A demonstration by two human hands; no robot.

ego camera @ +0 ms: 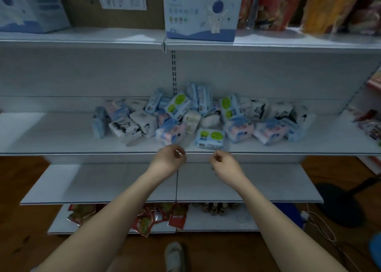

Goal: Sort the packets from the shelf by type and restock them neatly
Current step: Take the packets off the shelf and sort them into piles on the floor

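Both hands hang in the lower middle of the frame, just short of the shelf edge: the left hand and right hand are loosely curled and hold nothing. Just beyond them the packets lie in a mixed heap at mid-frame. A good start is probably the nearest green-dotted packet, lifted alone, with like kinds gathered into rows on the bare shelf at left

Mixed packets heaped on white shelf
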